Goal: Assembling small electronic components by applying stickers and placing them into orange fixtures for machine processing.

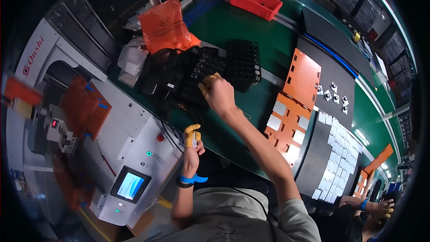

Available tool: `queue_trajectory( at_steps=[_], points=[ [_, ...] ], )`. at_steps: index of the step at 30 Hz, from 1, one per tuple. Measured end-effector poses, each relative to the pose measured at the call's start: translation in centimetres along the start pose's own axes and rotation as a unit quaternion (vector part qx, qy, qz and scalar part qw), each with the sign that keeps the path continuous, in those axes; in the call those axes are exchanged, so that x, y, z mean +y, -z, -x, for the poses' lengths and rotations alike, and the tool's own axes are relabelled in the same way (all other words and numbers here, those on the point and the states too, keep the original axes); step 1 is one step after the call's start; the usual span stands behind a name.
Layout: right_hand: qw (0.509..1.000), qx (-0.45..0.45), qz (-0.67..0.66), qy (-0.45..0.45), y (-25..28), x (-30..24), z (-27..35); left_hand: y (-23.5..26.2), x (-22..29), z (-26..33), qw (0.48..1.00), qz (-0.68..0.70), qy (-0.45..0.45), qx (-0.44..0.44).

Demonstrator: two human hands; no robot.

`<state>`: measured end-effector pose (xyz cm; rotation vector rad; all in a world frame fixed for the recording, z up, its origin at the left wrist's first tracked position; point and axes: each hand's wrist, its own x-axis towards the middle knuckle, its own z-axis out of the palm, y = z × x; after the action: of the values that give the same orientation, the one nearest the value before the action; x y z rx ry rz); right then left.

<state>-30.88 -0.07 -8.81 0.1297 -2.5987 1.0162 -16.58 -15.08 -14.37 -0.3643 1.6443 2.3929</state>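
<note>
My right hand, with yellow finger cots, reaches out over a black compartment tray on the green belt. Its fingers curl down onto the tray's near edge, hiding what they touch. My left hand is drawn back near my body, by the edge of a white machine. It also wears yellow finger cots, and a blue strap circles the wrist. Its fingers are bunched together; I cannot make out anything in them.
A small lit screen and a red button sit on the machine. An orange bag and a red bin lie farther off. Orange plates and rows of small white parts lie right. Another person's hands work at lower right.
</note>
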Motion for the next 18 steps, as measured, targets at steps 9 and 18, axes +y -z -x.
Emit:
queue_trajectory(
  at_steps=[9, 18],
  points=[
    [0.982, -0.021, 0.173, -0.074, -5.1, -1.7, -5.6, 0.3, 1.2, 0.2, 0.991, -0.071, -0.108, 0.030],
    [0.927, -0.032, -0.370, -0.060, 6.4, -4.9, 4.8, -2.3, 3.1, -0.4, 0.972, 0.156, -0.096, -0.147]
  ],
)
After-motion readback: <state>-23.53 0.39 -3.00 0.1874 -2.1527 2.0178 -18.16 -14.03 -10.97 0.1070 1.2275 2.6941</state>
